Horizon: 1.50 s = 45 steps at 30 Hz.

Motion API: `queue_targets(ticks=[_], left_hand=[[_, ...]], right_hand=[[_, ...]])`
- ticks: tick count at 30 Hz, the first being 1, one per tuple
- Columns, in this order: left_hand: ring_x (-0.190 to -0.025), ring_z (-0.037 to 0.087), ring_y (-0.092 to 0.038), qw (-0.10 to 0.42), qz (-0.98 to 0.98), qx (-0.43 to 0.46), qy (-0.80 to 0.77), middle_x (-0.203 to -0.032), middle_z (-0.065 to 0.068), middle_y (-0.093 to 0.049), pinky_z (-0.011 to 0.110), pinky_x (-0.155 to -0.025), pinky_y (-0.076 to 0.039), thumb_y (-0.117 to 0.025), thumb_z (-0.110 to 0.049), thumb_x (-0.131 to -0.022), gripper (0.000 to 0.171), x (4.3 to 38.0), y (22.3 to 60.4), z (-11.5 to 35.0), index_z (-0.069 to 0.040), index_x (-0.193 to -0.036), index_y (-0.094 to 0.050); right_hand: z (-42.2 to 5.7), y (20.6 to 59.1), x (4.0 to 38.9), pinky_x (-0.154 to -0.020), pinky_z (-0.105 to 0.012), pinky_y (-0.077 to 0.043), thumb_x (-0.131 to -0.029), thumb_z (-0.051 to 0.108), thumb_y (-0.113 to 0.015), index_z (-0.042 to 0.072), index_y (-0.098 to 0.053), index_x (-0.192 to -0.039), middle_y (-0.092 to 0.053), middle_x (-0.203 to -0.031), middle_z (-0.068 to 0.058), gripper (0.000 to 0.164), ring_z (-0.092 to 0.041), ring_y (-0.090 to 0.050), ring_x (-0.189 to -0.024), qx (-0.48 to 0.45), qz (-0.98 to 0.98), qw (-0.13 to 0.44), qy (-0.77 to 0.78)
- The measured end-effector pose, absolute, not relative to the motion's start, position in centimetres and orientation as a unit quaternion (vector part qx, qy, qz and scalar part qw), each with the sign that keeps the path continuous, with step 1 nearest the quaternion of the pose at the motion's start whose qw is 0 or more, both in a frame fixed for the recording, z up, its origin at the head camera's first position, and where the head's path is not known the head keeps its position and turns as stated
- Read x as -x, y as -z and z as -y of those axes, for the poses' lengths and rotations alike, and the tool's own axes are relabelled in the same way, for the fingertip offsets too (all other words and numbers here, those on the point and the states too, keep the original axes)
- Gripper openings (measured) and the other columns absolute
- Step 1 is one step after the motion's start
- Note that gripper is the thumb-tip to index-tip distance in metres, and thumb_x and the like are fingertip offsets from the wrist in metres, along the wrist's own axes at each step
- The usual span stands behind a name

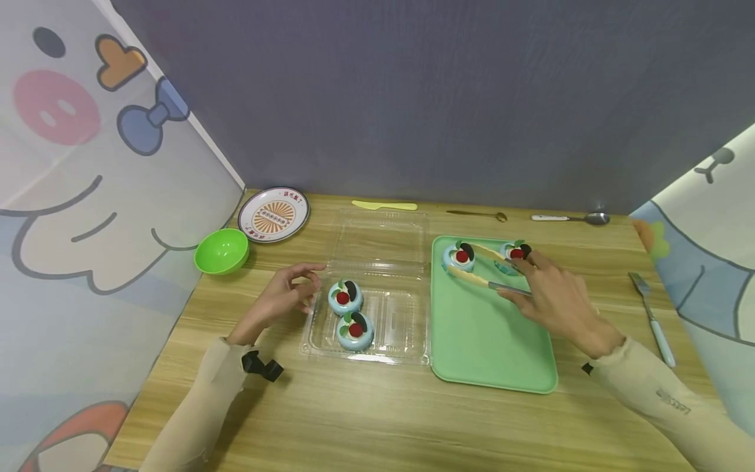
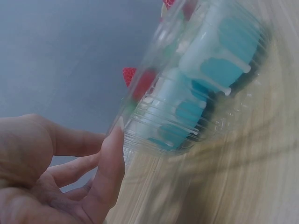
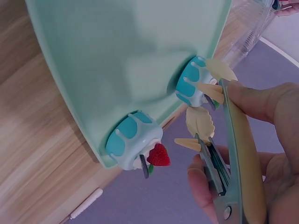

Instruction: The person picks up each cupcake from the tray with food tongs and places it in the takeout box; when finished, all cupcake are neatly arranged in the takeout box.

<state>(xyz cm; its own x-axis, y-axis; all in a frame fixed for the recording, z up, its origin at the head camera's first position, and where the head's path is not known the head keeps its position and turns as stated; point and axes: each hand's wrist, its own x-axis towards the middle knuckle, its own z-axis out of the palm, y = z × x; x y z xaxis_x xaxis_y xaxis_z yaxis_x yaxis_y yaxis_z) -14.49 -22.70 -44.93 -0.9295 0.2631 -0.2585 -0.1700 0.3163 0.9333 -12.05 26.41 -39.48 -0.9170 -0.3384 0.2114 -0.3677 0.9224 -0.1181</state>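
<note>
My left hand pinches the left rim of a clear plastic box, thumb and finger at its edge in the left wrist view. The box's lid lies folded back. Inside sit two blue toy cakes, an upper cake and a lower cake, each with a red strawberry. My right hand holds tongs with cream, leaf-shaped tips. Those tips are spread beside the left cake on the green tray. Another cake stands at the tray's far right corner, partly behind the right hand in the head view.
A green bowl and a patterned plate are at the left. Along the back lie a yellow knife, a small thin spoon and a larger spoon. A fork lies right of the tray.
</note>
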Motion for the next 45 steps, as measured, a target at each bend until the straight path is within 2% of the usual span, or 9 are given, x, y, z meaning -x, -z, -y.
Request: queue_targets(ticks=[8,13,18,22,26,35,45], left_hand=[[-0.067,0.014,-0.060,0.184,-0.792,-0.025,-0.582,-0.115,0.016,-0.053,0.031,-0.056,-0.062,-0.056,-0.009,-0.098,0.043,14.5,44.6,22.8,-0.009,-0.141,-0.050],[-0.067,0.014,-0.060,0.183,-0.790,-0.028,-0.584,-0.115,0.016,-0.053,0.031,-0.056,-0.062,-0.057,-0.009,-0.098,0.044,14.5,44.5,22.9,-0.008,-0.141,-0.050],[-0.067,0.013,-0.060,0.183,-0.790,-0.030,-0.584,-0.114,0.017,-0.052,0.031,-0.056,-0.062,-0.057,-0.008,-0.098,0.045,14.6,44.6,23.0,-0.006,-0.141,-0.049],[-0.067,0.014,-0.060,0.181,-0.791,-0.028,-0.584,-0.115,0.018,-0.052,0.031,-0.056,-0.062,-0.056,-0.008,-0.098,0.044,14.6,44.5,22.9,-0.007,-0.141,-0.050],[-0.067,0.014,-0.060,0.181,-0.790,-0.025,-0.585,-0.115,0.018,-0.052,0.030,-0.055,-0.061,-0.056,-0.009,-0.098,0.043,14.6,44.5,22.8,-0.009,-0.140,-0.051],[-0.068,0.015,-0.061,0.183,-0.789,-0.030,-0.586,-0.115,0.016,-0.051,0.032,-0.056,-0.062,-0.058,-0.011,-0.098,0.042,14.5,44.8,22.8,-0.012,-0.139,-0.052],[-0.067,0.014,-0.061,0.181,-0.787,-0.025,-0.589,-0.114,0.014,-0.051,0.030,-0.055,-0.061,-0.057,-0.010,-0.098,0.040,14.4,44.8,22.5,-0.012,-0.138,-0.053]], right_hand=[[-25.8,38.0,11.2,-0.030,-0.020,-0.022,-0.081,0.048,-0.077,0.011,-0.062,-0.127,-0.058,-0.096,-0.012,0.061,-0.011,-0.038,-0.047,-0.180,0.973,0.131,-0.065],[-24.5,36.5,10.1,-0.032,-0.019,-0.017,-0.076,0.049,-0.079,0.012,-0.063,-0.127,-0.055,-0.092,-0.009,0.065,-0.010,-0.033,-0.046,-0.215,0.957,0.183,-0.059],[-22.5,35.6,9.0,-0.034,-0.015,-0.015,-0.076,0.053,-0.074,0.011,-0.064,-0.127,-0.055,-0.093,-0.006,0.066,-0.010,-0.040,-0.050,-0.258,0.943,0.205,-0.051],[-20.6,35.5,8.3,-0.036,-0.012,-0.016,-0.078,0.051,-0.075,0.013,-0.064,-0.127,-0.056,-0.095,-0.001,0.063,-0.008,-0.047,-0.057,-0.290,0.936,0.190,-0.061],[-19.0,36.1,7.9,-0.038,-0.011,-0.021,-0.081,0.051,-0.074,0.015,-0.064,-0.127,-0.055,-0.095,0.003,0.059,-0.004,-0.045,-0.058,-0.318,0.932,0.161,-0.069],[-17.0,38.4,8.7,-0.040,-0.011,-0.027,-0.082,0.051,-0.075,0.012,-0.064,-0.124,-0.056,-0.094,0.001,0.058,-0.008,-0.046,-0.065,-0.348,0.929,0.107,-0.070],[-16.2,39.4,9.8,-0.039,-0.010,-0.026,-0.083,0.050,-0.074,0.010,-0.064,-0.121,-0.051,-0.087,0.001,0.056,-0.008,-0.044,-0.063,-0.364,0.925,0.094,-0.058]])
